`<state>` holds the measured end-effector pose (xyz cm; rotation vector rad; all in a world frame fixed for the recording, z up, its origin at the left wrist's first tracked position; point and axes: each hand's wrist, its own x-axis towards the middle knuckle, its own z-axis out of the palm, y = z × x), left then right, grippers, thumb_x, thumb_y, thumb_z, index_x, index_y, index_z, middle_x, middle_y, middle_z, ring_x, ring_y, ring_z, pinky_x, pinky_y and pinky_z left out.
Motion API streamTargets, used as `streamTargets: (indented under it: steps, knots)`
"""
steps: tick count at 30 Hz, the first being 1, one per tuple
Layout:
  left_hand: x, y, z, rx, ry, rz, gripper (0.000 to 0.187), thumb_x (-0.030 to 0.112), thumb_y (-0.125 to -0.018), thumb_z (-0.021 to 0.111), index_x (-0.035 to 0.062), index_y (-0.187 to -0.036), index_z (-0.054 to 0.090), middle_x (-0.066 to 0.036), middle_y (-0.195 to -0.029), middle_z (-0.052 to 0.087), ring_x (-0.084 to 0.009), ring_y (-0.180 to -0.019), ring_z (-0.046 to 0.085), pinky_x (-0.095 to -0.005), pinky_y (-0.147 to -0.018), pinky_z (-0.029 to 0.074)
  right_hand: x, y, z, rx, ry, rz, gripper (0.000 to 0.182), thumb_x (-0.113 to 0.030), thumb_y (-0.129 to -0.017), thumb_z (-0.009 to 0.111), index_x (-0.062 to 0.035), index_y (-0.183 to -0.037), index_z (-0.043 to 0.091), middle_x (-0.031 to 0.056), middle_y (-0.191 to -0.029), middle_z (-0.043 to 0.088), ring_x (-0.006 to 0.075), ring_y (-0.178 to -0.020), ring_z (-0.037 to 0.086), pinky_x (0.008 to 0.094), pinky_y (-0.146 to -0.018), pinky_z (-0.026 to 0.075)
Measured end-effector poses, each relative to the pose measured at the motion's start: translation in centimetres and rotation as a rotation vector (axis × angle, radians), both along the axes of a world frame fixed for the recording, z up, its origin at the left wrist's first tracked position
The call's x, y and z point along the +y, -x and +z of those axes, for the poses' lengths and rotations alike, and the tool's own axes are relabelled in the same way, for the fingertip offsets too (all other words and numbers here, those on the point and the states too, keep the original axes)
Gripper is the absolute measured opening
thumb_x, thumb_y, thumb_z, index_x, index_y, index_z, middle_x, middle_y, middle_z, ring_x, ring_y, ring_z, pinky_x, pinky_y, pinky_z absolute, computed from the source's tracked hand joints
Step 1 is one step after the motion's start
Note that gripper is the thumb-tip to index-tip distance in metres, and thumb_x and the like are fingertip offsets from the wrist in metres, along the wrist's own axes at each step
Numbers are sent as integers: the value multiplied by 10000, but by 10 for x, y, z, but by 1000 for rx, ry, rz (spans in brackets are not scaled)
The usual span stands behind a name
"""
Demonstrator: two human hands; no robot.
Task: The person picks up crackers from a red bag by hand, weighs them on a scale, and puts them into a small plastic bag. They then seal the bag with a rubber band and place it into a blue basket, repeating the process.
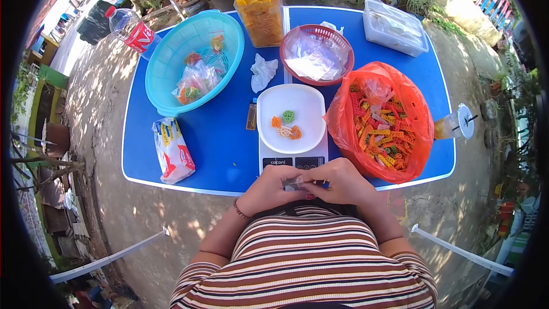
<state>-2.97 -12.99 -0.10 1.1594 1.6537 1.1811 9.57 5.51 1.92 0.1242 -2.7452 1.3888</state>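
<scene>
Close to my body, at the table's front edge, my left hand and my right hand are closed with fingertips nearly meeting. Between them is a small clear plastic bag, mostly covered by the fingers. Just beyond stands a kitchen scale with a white tray on top. Several snack pieces lie on the tray, among them a green wheel-shaped one and orange ones. To the right, an open red plastic bag holds many colourful snack pieces.
On the blue table are a teal basket with filled packets, a red basket with clear bags, a tub of orange chips, a plastic box, a bottle, a packet, a lighter and a drink cup.
</scene>
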Motion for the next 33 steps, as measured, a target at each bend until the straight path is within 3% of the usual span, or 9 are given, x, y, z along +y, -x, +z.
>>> streamTargets:
  steps: [4,7,13,18,22,25,28,29,33]
  knots:
    - [3,-2,7,-187,61,-56,454,254,-868,833,16,-1237,715,-103,-1041,762,-131,-920,698,-303,-864,536,5,-1,2,28,-47,-6,187,-156,-780,818,-120,-963,811,67,-814,736,251,-664,702,347,-602,538]
    - [-1,4,-7,-649,6,-22,432,267,-892,820,-2,-1214,719,-82,-1069,757,-109,-964,679,-297,-902,529,11,1,10,33,23,33,214,-161,-754,835,-123,-963,814,61,-813,738,242,-685,707,348,-608,539]
    - [-3,9,-17,-435,54,-135,420,232,-880,833,-23,-1195,721,-63,-1071,758,-104,-982,675,-293,-934,527,8,7,11,116,-38,135,237,-150,-722,842,-135,-957,818,44,-799,733,244,-747,704,377,-657,545]
    - [-7,5,-27,-722,8,-10,362,168,-882,832,-33,-1160,716,-61,-1043,752,-97,-968,677,-272,-908,533,6,11,7,141,-24,124,251,-98,-752,824,-116,-1002,802,62,-824,732,241,-739,686,368,-657,545]
    - [-13,9,-29,-835,-11,73,331,55,-886,794,-49,-1179,684,-87,-1072,739,-101,-967,689,-264,-910,544,0,15,3,3,187,-25,208,-36,-814,779,-71,-1019,770,92,-830,717,222,-725,679,332,-646,543]
    - [-20,13,-20,-762,-83,228,364,24,-853,810,-47,-1186,680,-96,-1072,737,-121,-978,695,-278,-919,549,-1,30,0,-13,141,-237,156,-33,-842,752,-39,-998,739,104,-877,703,230,-769,691,343,-672,555]
    - [-24,16,-23,-285,-201,401,402,8,-813,832,-41,-1184,683,-92,-1072,737,-135,-1004,691,-293,-924,552,-5,54,-26,279,-213,-340,158,-71,-845,751,-42,-998,726,101,-936,676,251,-827,694,372,-696,561]
    - [-25,17,-25,-145,-206,464,492,49,-757,888,-6,-1203,687,-95,-1076,739,-148,-1033,690,-296,-922,547,-9,60,-31,240,-254,-386,160,-110,-845,753,-51,-988,716,95,-973,650,283,-878,673,401,-722,554]
    - [-26,15,-16,532,-187,597,551,204,-707,934,60,-1188,705,-73,-1068,742,-189,-1020,702,-389,-1014,494,-24,76,-38,277,-425,-440,179,-134,-840,766,-59,-995,717,98,-980,650,301,-909,643,413,-737,536]
